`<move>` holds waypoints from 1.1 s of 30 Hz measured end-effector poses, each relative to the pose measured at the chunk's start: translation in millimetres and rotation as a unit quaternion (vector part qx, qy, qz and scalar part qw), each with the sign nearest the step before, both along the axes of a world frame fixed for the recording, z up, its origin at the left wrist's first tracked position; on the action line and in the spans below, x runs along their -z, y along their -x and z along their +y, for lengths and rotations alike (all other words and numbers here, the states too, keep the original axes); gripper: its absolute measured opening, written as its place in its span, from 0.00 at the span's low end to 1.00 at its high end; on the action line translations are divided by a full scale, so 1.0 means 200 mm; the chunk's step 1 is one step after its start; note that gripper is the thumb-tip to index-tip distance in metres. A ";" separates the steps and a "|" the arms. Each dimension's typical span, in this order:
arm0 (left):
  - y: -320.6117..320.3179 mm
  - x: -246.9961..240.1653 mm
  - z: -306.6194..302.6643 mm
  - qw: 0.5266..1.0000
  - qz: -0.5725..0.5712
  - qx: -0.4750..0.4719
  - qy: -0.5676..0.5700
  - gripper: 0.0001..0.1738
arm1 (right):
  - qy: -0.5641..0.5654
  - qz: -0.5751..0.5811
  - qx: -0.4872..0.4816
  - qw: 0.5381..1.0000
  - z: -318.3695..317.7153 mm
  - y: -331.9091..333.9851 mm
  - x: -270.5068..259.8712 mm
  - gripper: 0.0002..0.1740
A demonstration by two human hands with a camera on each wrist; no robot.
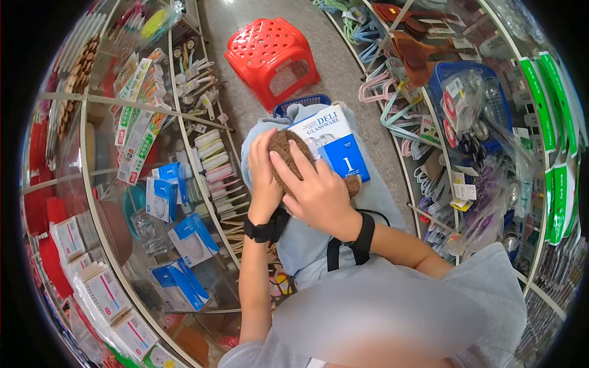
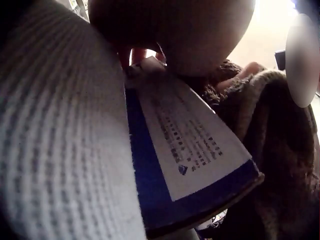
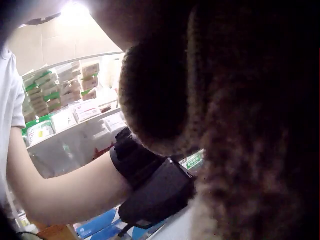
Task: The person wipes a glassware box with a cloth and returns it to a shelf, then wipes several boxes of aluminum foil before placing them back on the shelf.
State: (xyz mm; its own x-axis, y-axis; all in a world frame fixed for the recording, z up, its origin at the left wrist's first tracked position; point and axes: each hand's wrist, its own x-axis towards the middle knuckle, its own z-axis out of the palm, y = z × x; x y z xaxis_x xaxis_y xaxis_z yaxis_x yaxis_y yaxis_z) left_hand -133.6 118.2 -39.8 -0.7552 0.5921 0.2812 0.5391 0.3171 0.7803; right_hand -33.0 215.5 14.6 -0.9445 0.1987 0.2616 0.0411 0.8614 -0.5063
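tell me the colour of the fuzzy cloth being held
Brown; the cloth shows best in the head view.

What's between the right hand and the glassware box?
A brown fuzzy cloth, under the right hand and lying over the box; head view shows it.

Grey-floored shop aisle (image 1: 343, 73) (red plastic stool (image 1: 272, 58)) between stocked shelves (image 1: 147, 153)

Head view bright, even light, heavy fisheye bend, black corners. Left wrist dim, blurred, glare top right. Right wrist dark, brown cloth (image 3: 240, 125) out of focus, glare top left
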 end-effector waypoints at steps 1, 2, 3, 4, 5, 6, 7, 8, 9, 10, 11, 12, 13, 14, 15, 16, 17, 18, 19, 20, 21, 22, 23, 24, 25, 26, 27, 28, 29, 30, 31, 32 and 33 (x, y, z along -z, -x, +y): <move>0.00 0.00 0.00 1.000 -0.007 -0.003 0.000 0.22 | 0.018 0.005 -0.011 1.000 0.02 -0.01 0.00 0.42; 0.00 0.02 -0.01 1.000 -0.019 -0.007 0.000 0.22 | 0.036 0.010 -0.023 0.999 0.04 -0.02 0.00 0.42; 0.00 0.02 -0.01 1.000 -0.016 -0.004 0.002 0.22 | 0.055 0.015 -0.035 0.998 0.07 -0.04 0.00 0.42; 0.01 0.01 -0.01 1.000 -0.012 -0.001 0.004 0.22 | 0.048 0.002 -0.041 0.998 0.09 -0.06 -0.01 0.41; 0.02 0.01 -0.01 1.000 -0.007 0.001 0.006 0.22 | 0.042 -0.011 -0.048 0.998 0.12 -0.09 -0.02 0.40; 0.02 0.02 -0.01 1.000 -0.012 -0.003 0.007 0.22 | 0.035 -0.024 -0.055 0.998 0.15 -0.11 -0.03 0.39; 0.02 0.02 -0.01 1.000 -0.012 -0.003 0.010 0.22 | 0.045 -0.034 -0.038 0.998 0.19 -0.13 -0.05 0.38; 0.02 0.00 -0.01 1.000 -0.013 -0.004 0.013 0.22 | 0.054 -0.044 -0.022 0.997 0.22 -0.15 -0.06 0.38; 0.02 -0.01 0.00 1.000 -0.014 -0.005 0.016 0.22 | 0.064 -0.054 -0.006 0.996 0.26 -0.17 -0.07 0.37; 0.03 0.00 0.00 1.000 -0.015 -0.002 0.014 0.22 | 0.090 -0.030 0.021 0.995 0.29 -0.18 -0.05 0.35; 0.03 0.00 0.00 1.000 -0.015 -0.005 0.017 0.22 | 0.093 -0.012 0.037 0.995 0.33 -0.18 -0.04 0.35; 0.03 -0.01 0.00 1.000 -0.014 -0.007 0.020 0.22 | 0.096 0.007 0.053 0.994 0.37 -0.18 -0.03 0.35; 0.03 -0.01 0.01 1.000 -0.013 -0.008 0.023 0.22 | 0.100 0.026 0.071 0.992 0.40 -0.18 -0.03 0.36; 0.02 -0.01 0.01 1.000 -0.011 -0.011 0.023 0.21 | 0.126 0.028 0.072 0.989 0.43 -0.16 -0.04 0.34; 0.02 -0.01 0.01 1.000 -0.016 -0.012 0.018 0.21 | 0.146 0.038 0.062 0.987 0.46 -0.15 -0.04 0.34; 0.02 -0.01 0.02 1.000 -0.020 -0.012 0.013 0.22 | 0.166 0.049 0.051 0.984 0.50 -0.12 -0.03 0.33; 0.02 -0.02 0.02 1.000 -0.024 -0.013 0.010 0.22 | 0.187 0.060 0.040 0.980 0.53 -0.10 -0.03 0.33; 0.01 -0.03 0.02 0.999 -0.029 -0.019 0.017 0.24 | 0.197 0.070 0.035 0.977 0.57 -0.07 -0.01 0.32; -0.01 -0.03 0.03 0.999 -0.034 -0.026 0.024 0.25 | 0.250 0.069 0.035 0.965 0.60 -0.04 0.00 0.31; -0.03 -0.04 0.03 0.998 -0.039 -0.034 0.032 0.28 | 0.303 0.068 0.035 0.950 0.63 0.00 0.01 0.31; -0.06 -0.08 0.03 0.998 -0.025 -0.028 0.054 0.32 | 0.355 0.066 0.035 0.932 0.65 0.03 0.02 0.31; -0.11 -0.14 0.05 0.997 -0.010 -0.023 0.076 0.37 | 0.393 0.035 0.032 0.918 0.67 0.06 0.02 0.31; -0.16 -0.19 0.06 0.995 0.005 -0.016 0.098 0.42 | 0.401 0.033 0.026 0.915 0.69 0.08 0.03 0.31; -0.20 -0.24 0.08 0.988 0.011 0.008 0.151 0.48 | 0.409 0.031 0.020 0.912 0.70 0.09 0.05 0.31; -0.25 -0.28 0.09 0.978 0.017 0.031 0.203 0.54 | 0.417 0.028 0.015 0.908 0.71 0.10 0.06 0.31; -0.27 -0.29 0.10 0.965 0.023 0.053 0.255 0.61 | 0.432 0.027 0.011 0.902 0.71 0.09 0.06 0.31; -0.27 -0.27 0.11 0.964 0.045 0.043 0.259 0.63 | 0.447 0.027 0.008 0.894 0.72 0.09 0.07 0.32; -0.27 -0.23 0.12 0.962 0.066 0.033 0.263 0.64 | 0.462 0.028 0.005 0.886 0.72 0.09 0.07 0.32; -0.26 -0.20 0.12 0.960 0.088 0.023 0.266 0.66 | 0.457 0.030 0.010 0.889 0.71 0.08 0.09 0.32; -0.26 -0.19 0.13 0.962 0.091 0.019 0.258 0.65 | 0.451 0.032 0.016 0.892 0.71 0.06 0.11 0.32; -0.27 -0.18 0.13 0.964 0.093 0.016 0.249 0.65 | 0.445 0.034 0.022 0.894 0.70 0.04 0.11 0.32; -0.27 -0.18 0.13 0.966 0.096 0.014 0.239 0.64 | 0.445 0.038 0.024 0.895 0.69 0.02 0.11 0.32; -0.27 -0.18 0.13 0.965 0.095 0.013 0.242 0.64 | 0.434 0.031 0.026 0.900 0.69 -0.01 0.10 0.32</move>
